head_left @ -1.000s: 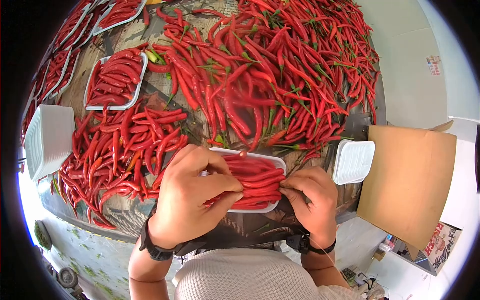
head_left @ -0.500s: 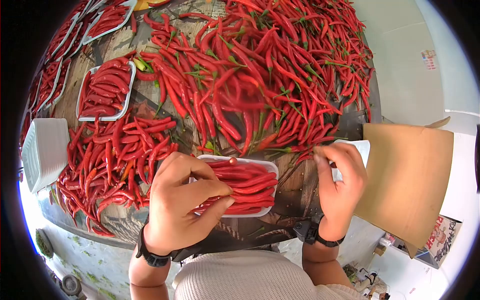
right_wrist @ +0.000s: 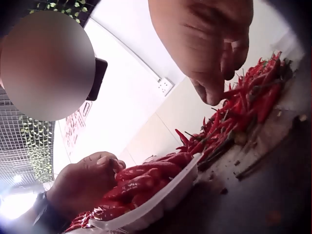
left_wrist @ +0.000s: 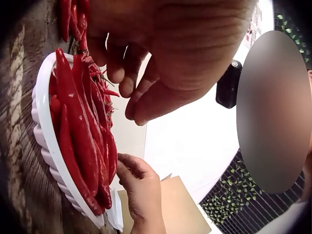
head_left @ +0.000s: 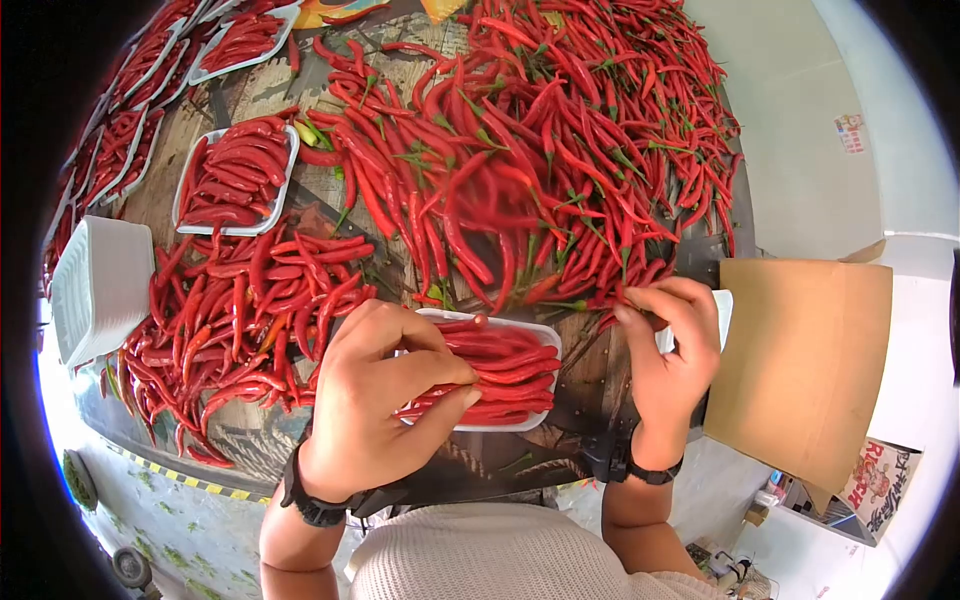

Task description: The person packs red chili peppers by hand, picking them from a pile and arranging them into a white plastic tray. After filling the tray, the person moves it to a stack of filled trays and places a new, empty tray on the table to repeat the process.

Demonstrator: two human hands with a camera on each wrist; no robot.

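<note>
A white foam tray [head_left: 541, 420] holds red, stemless chili peppers [head_left: 515, 375] laid side by side. My left hand [head_left: 385, 400] hangs over the tray's left end, thumb and forefinger tips close together, with nothing showing between them in the left wrist view. To the right of the tray, my right hand [head_left: 675, 345] is at the near edge of the big pile of stemmed chili peppers [head_left: 560, 170]. In the right wrist view its thumb and finger pinch at the end of a chili pepper [right_wrist: 236, 91], partly hidden behind the fingertips.
A looser heap of peppers [head_left: 240, 310] spreads left of the tray, beside a stack of white trays [head_left: 100, 285]. A filled tray [head_left: 285, 185] sits behind it, with several more at the far left. A cardboard box [head_left: 800, 360] stands right, by partly hidden white trays [head_left: 722, 318].
My right hand has left the tray's right end and moved right and away from my body to the pile's edge. My left hand has stayed over the tray.
</note>
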